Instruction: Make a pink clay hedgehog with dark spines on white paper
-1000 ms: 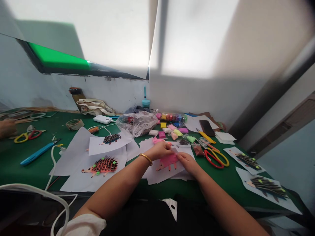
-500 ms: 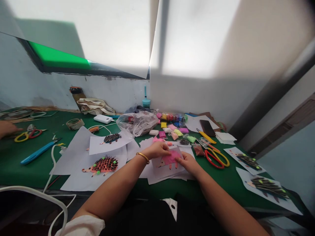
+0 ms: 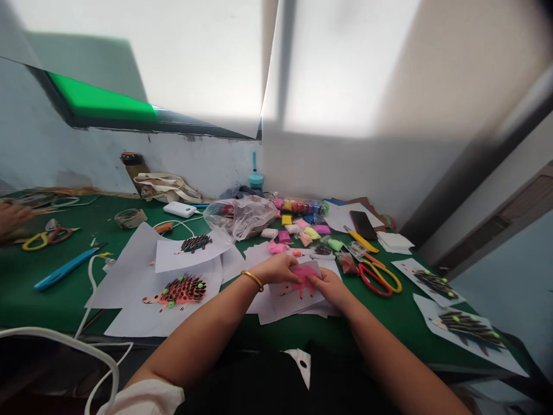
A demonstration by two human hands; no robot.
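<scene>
A paper with a pink clay hedgehog figure (image 3: 306,279) is held up a little above a stack of white sheets (image 3: 268,310). My left hand (image 3: 283,269), below a gold bangle, is closed on the paper's upper left part. Closed on its right side is my right hand (image 3: 329,285), with the thumb over the pink clay. Both hands hide parts of the figure. Just behind my left hand lies a lump of pink clay (image 3: 277,247), beside a small coral piece (image 3: 296,252).
Finished hedgehog pictures lie left (image 3: 184,291) and right (image 3: 469,328). Behind are coloured clay packets (image 3: 284,236) and a plastic bag (image 3: 246,216). Red-yellow scissors (image 3: 375,279) lie right; a blue cutter (image 3: 64,270) lies left. Another person's hand (image 3: 15,219) shows at the left edge.
My left fingers have shifted slightly right and down over the paper, whose upper part now looks tilted. The other person's hand has moved left and back, away from the scissors.
</scene>
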